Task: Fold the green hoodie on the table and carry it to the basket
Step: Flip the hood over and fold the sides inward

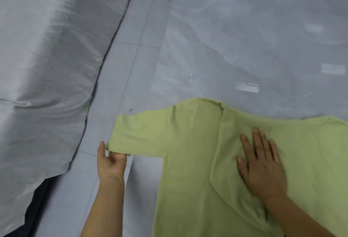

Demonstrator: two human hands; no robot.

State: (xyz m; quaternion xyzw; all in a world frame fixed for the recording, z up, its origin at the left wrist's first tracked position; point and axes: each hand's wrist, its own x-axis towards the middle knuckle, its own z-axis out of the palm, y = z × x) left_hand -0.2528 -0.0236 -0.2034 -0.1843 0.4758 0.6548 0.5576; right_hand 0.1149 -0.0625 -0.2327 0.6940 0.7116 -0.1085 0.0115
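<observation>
While the green hoodie (188,180) lies spread flat on the grey tabletop (226,48), the left hand (111,163) has a pinching grip on the cuff end of its sleeve (143,135). The right hand (263,169) just presses flat on the chest, fingers straight. There's a crumpled grey sheet (47,67) off to the left, maybe a bedsheet.

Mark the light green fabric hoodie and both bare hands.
Light green fabric hoodie (188,180): head view, body panel.
Left hand (110,164): head view, palm, pinching sleeve hem.
Right hand (263,170): head view, back of hand.
</observation>
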